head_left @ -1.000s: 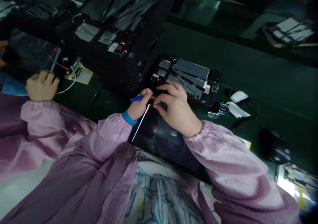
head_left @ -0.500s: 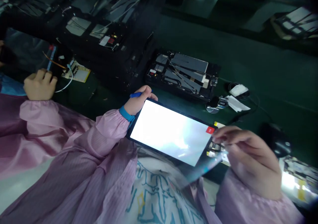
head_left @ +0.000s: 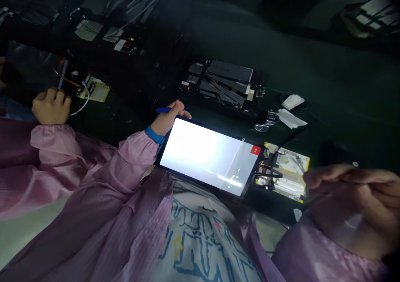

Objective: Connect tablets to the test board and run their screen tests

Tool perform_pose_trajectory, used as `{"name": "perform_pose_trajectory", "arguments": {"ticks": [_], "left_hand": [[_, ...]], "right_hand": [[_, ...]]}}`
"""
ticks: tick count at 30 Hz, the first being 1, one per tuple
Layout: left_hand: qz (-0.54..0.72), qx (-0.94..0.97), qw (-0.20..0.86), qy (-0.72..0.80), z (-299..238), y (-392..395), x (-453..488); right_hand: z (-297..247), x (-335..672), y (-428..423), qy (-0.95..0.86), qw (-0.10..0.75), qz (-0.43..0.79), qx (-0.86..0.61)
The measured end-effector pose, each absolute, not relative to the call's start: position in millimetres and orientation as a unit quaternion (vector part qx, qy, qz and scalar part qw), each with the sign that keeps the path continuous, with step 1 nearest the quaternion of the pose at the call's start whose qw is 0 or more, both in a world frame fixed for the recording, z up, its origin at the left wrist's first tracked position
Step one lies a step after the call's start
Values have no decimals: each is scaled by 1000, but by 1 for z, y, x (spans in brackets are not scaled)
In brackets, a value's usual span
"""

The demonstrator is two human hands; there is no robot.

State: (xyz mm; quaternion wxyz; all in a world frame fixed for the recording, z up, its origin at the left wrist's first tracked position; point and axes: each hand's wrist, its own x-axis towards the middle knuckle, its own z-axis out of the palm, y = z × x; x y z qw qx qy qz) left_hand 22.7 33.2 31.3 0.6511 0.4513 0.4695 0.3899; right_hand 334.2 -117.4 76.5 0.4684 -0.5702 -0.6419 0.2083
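A tablet with a bright white screen lies tilted on my lap at the table's edge, a small red tab at its right corner. My left hand grips its top left corner, also holding a blue pen. My right hand is blurred at the far right, off the tablet, fingers pinched. A shiny clear film seems to hang from it.
An open tablet back with boards and cables lies beyond the screen. A yellow-edged circuit board sits to its right, near white parts and a dark mouse. A co-worker's fist rests at the left by another board.
The tablet's screen went from dark to bright white. My right hand swept from the tablet's top left corner across it and out to the right. My left hand kept its hold.
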Motion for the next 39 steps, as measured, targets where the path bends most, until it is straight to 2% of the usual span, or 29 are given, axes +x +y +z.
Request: {"name": "perform_pose_trajectory", "arguments": {"ticks": [2,4,11,17,20,23,27,31,35,37,39], "left_hand": [[392,458,654,456,30,33,21],[396,469,662,431,29,34,18],[376,472,685,408,28,36,12],[377,471,688,403,30,37,15],[383,463,691,402,30,37,16],[383,459,693,403,31,37,17],[383,459,692,405,31,36,17],[379,471,685,407,30,36,16],[372,488,673,414,29,37,15],[374,492,668,416,30,37,15],[376,488,670,414,31,37,16]], "right_hand": [[77,323,-117,-520,578,351,-522],[74,313,-120,-464,603,439,-478],[54,267,-134,-576,446,579,-365],[59,222,-137,-709,285,594,-252],[67,217,-135,-731,243,608,-192],[75,220,-133,-734,240,610,-176],[81,229,-132,-728,275,593,-208],[78,247,-130,-692,349,556,-300],[74,279,-106,-566,509,499,-414],[75,298,-82,-490,598,480,-414],[76,318,-54,-458,625,482,-408]]}}
